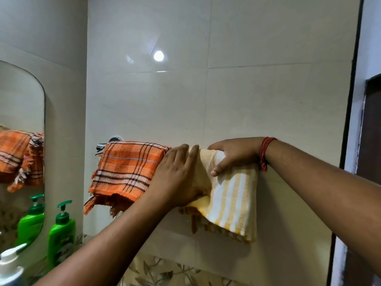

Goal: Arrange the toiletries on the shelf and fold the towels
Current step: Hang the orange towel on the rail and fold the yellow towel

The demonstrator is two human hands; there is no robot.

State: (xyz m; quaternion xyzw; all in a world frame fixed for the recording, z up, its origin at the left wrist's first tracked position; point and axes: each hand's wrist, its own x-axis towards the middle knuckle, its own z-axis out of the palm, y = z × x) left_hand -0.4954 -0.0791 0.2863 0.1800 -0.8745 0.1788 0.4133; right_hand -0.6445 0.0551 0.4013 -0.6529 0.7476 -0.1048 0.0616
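A folded orange plaid towel (125, 170) hangs over the wall rail (101, 145) at the centre. Right of it hangs a folded yellow-and-white striped towel (233, 203) on the same rail. My left hand (177, 174) lies flat on the striped towel's left part, fingers together, pressing it down. My right hand (233, 155) grips the striped towel's top edge at the rail, thumb in front. A green pump bottle (60, 230) stands at the lower left, and a white pump bottle (10, 267) sits in the bottom left corner.
A mirror (20, 112) on the left wall reflects the orange towel and the green bottle. Pale glossy tiles cover the wall behind the rail. A dark door frame (354, 79) runs down the right side. Leaf-patterned tiles (165, 273) lie below.
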